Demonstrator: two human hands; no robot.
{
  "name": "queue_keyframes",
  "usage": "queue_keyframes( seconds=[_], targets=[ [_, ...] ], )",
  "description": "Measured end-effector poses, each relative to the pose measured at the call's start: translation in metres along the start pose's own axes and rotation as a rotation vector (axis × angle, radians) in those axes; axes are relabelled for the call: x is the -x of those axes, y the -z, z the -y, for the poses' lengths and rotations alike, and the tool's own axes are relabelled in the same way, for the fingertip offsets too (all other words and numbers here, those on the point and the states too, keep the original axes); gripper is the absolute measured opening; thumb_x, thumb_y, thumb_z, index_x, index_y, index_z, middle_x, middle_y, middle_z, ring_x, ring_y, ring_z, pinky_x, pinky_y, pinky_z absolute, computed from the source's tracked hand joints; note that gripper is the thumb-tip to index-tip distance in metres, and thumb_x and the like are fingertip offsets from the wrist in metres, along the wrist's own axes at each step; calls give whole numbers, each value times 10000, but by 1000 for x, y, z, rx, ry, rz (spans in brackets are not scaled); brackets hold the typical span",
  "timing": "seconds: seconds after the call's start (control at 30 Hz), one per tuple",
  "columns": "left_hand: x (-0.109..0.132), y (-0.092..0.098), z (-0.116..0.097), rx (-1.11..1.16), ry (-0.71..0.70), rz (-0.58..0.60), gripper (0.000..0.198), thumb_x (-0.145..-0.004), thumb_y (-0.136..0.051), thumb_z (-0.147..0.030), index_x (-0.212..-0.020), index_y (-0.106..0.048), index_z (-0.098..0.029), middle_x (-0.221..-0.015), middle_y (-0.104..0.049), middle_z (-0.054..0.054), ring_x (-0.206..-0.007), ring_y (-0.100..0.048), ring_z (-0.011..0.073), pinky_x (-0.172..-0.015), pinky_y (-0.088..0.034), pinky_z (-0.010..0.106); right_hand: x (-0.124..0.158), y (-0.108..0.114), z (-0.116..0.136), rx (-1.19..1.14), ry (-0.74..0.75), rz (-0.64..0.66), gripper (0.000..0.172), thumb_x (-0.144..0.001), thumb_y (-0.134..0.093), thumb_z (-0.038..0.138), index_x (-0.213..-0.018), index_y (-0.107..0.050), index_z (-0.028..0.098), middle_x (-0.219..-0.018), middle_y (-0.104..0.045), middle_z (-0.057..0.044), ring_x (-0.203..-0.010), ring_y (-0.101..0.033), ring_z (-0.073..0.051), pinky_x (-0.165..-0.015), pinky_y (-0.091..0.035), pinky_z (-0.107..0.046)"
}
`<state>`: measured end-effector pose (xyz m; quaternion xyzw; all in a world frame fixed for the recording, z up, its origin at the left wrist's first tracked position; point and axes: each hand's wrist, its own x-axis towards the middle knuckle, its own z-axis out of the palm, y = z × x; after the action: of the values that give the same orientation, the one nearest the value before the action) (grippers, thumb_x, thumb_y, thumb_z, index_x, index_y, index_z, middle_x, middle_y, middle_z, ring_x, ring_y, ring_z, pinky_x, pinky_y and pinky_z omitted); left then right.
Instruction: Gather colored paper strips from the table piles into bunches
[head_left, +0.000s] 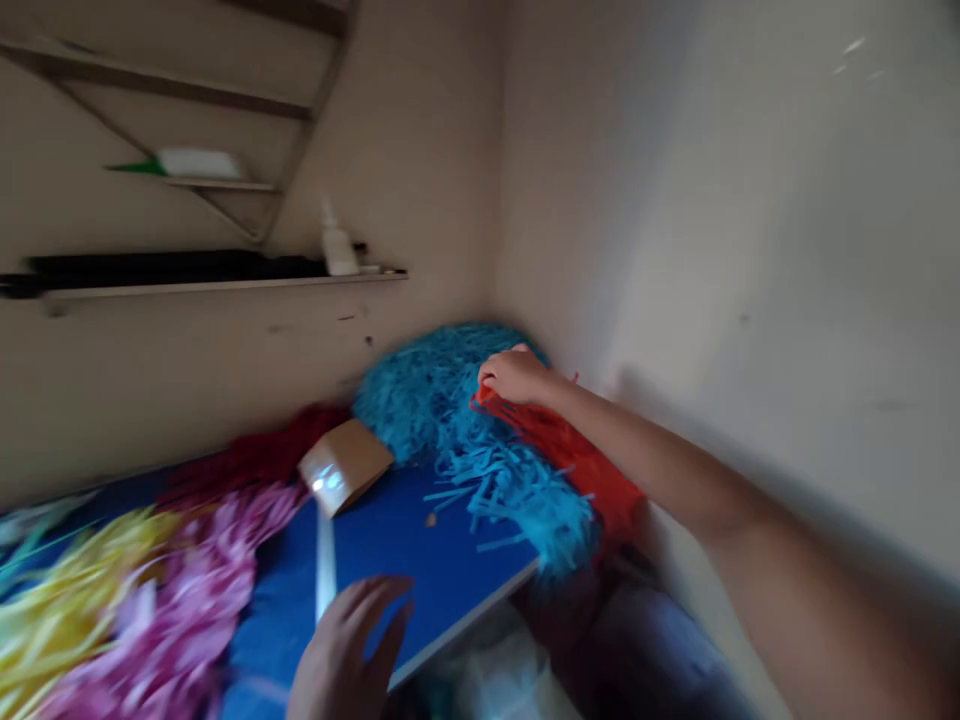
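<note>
My right hand [517,374] reaches to the far corner, its fingers closed on one end of a bundle of red paper strips [570,450]. The red strips hang down along the table's right side, under my forearm. Just left of them lies a big heap of blue paper strips [420,390], with some spilling toward the table's front edge. My left hand [349,650] is low in the view over the blue tabletop [420,560], blurred, its fingers apart with nothing in them. A small brown cardboard box [352,462] rests between the blue heap and a pile of pink strips [187,600].
Yellow strips [82,590] and dark red strips [255,455] cover the table's left side. Above it a wall shelf [225,287] holds a white bottle [339,245]; another bottle [199,163] lies on a higher bracket. Walls meet behind the blue heap. Blurred bags sit below the table edge.
</note>
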<state>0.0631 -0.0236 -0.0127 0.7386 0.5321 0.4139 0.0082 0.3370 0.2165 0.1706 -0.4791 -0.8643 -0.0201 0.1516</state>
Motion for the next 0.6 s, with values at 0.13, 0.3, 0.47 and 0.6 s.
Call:
queue_keyframes(
  seconds=[0.13, 0.3, 0.47, 0.6],
  targets=[
    [-37, 28, -7, -26, 164, -307, 292, -881, -578, -404, -1097, -680, -235, -1093, -715, 83, -1026, -667, 241, -917, -537, 403, -4, -19, 103, -159, 300, 146, 217, -845, -576, 134, -868, -771, 226, -980, -746, -1, -989, -642, -212, -941, -347, -327],
    [-44, 32, 10, 182, 245, -334, 540, -817, -673, -365, -1313, -518, -219, -1285, -611, 130, -1182, -588, 266, -988, -488, 455, -4, -29, 175, -329, 491, 270, 189, -799, -603, 123, -866, -766, 190, -890, -754, -3, -876, -666, -176, -801, -421, -243],
    [-28, 43, 26, 283, 236, -353, 529, -810, -658, -324, -1312, -535, -212, -1314, -602, 132, -1250, -541, 275, -1069, -419, 478, -6, -40, 196, -594, 569, 404, 183, -790, -603, 131, -927, -724, 138, -844, -735, 3, -756, -660, -126, -652, -465, -175],
    [-21, 53, 27, 395, 267, -272, 534, -863, -585, -397, -1360, -517, -213, -1217, -671, 115, -1090, -655, 228, -919, -535, 365, -4, -49, 199, -789, 494, 466, 109, -768, -654, 111, -856, -713, 137, -814, -716, 3, -778, -657, -136, -673, -482, -185]
  ],
)
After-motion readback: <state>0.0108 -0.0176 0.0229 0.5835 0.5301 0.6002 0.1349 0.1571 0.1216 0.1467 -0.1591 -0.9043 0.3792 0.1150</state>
